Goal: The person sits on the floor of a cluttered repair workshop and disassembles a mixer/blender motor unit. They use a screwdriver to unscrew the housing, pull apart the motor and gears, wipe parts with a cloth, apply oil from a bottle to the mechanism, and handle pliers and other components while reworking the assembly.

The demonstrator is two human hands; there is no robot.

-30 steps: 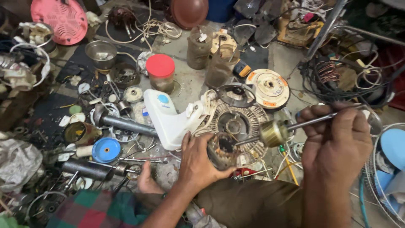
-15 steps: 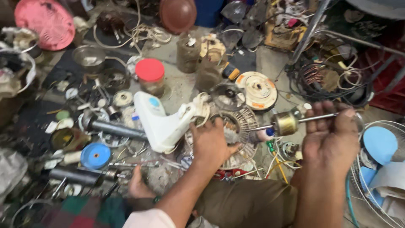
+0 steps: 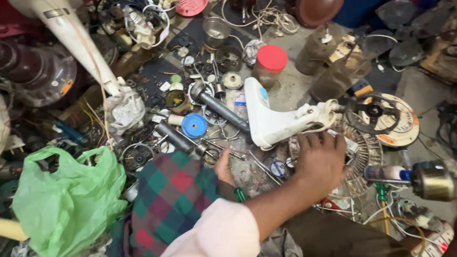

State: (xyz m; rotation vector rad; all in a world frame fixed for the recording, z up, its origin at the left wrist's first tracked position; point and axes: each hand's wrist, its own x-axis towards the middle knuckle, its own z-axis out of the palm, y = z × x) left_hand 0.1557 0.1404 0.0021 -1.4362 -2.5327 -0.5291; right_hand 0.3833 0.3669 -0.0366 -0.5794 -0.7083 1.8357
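The left hand [image 3: 320, 164] is lying spread, clenching nothing, over a round metal part beside the white fan stand [image 3: 276, 119] at 11 o'clock; the right hand is lying out of view.

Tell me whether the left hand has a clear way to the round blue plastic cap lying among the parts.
Probably yes. The left hand rests on the round wire fan guard, and the blue cap lies uncovered on the floor. Only the white plastic fan base and loose metal rods lie between, low enough to reach over.
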